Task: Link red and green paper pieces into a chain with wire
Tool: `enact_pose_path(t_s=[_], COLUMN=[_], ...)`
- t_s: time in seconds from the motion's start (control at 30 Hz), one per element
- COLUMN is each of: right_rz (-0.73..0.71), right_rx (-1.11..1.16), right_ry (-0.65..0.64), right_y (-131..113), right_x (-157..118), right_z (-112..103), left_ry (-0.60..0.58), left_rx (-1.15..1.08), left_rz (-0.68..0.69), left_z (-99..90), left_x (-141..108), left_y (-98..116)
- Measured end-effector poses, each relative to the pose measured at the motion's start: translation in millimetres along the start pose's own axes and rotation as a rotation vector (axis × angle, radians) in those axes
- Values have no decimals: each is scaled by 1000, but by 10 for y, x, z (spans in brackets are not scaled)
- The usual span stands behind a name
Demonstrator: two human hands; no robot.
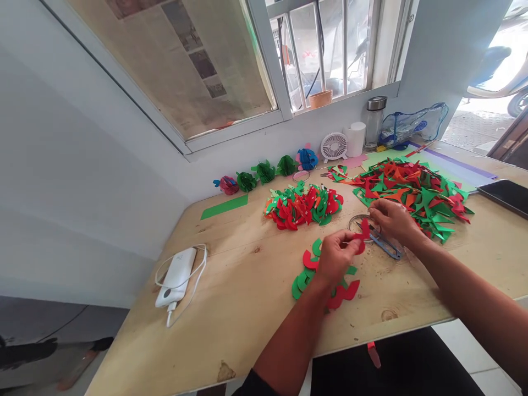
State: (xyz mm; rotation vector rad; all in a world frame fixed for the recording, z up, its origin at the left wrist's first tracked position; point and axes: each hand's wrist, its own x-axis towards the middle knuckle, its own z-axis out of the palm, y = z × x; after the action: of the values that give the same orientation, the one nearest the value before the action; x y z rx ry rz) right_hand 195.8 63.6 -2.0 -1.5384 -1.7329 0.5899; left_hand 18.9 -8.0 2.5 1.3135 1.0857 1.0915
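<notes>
My left hand [336, 256] is closed on a red curved paper piece [363, 237], held above the table. Just to its right, my right hand [391, 219] has its fingers pinched together at the edge of a roll of clear tape [352, 222]; what lies between the fingertips is hidden. A pair of blue-handled thread snips [385, 243] rests on the table below the right hand. Beneath the left hand spread several red and green curved paper pieces [305, 278], partly covered by the hand and forearm.
Behind lies a heap of red and green paper pieces [303, 206]. At right is a larger pile of paper scraps [416, 192], with a phone [507, 195] beyond. A power bank [177, 278] with cable sits left. A small fan [334, 147] and bottle [374, 124] stand along the wall.
</notes>
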Motion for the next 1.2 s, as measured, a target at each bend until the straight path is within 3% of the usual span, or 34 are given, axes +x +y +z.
enact_pose_path(t_s=[0.17,0.33,0.47,0.63,0.77,0.87,1.2], right_rz=[50,63,37,-122,-212,-233,-280], right_rx=[203,246,327,300,130,104,42], right_ry=[-88,-118,-203,-309,-204,-204,-252], right_y=[-80,-205,-394,-601,-553,-474,-491], right_x=[-19,-70,-105,-104,-117,-143,-178], right_z=[6,4,-11,104,302,384,334], left_ry=[215,325,354,378,387,385,412], left_rx=[-378,-413,-364,-319,-323,-339,-342], left_rz=[-214,-241,-196,-176,-173,-169,-178], left_z=[-77,-111,-131,-159,-185,-195,-224], left_x=[95,111,110,119,125,129,158], left_y=[-30,-25,-4,8,12,6,-37])
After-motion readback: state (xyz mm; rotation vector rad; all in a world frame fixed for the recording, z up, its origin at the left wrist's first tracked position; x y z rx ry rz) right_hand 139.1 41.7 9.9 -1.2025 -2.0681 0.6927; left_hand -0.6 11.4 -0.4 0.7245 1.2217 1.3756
